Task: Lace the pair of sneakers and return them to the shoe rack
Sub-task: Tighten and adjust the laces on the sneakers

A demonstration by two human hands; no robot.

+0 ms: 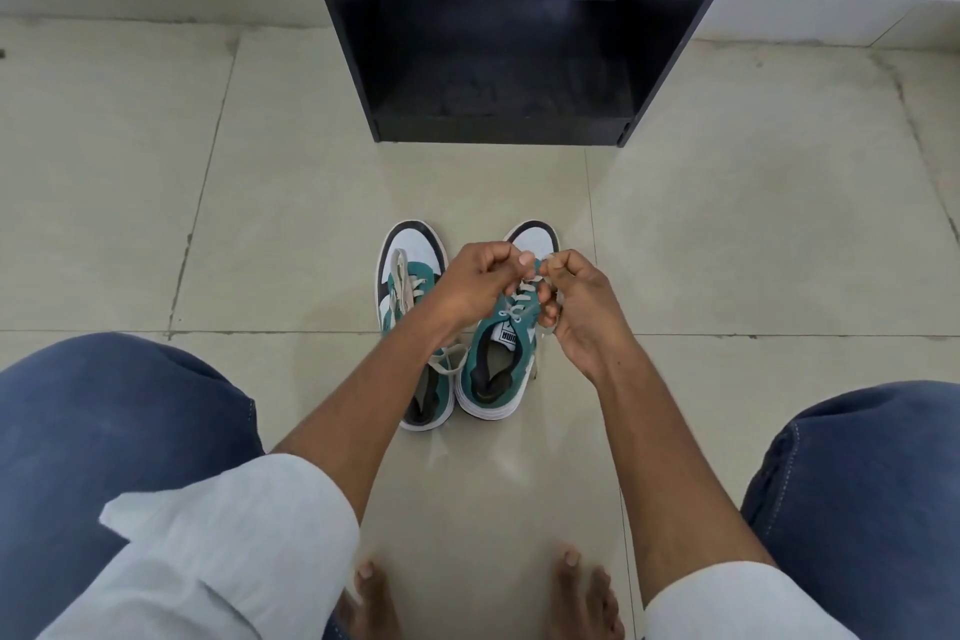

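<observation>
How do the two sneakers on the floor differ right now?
The right sneaker has both hands, left hand and right hand, pinching its lace above the eyelets; the left sneaker is untouched. The left sneaker's lace lies loose across it, while the right sneaker's is crisscrossed. Both are green and white, side by side, toes toward the shoe rack.

Pale tiled floor point(727, 250), two green sneakers point(415, 327) side by side, black shoe rack point(498, 130) beyond, bare feet point(582, 592) nearest

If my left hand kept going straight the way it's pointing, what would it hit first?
Probably the right hand: the left hand points across the right sneaker toward it, both pinching the same lace. Depth is unclear.
</observation>
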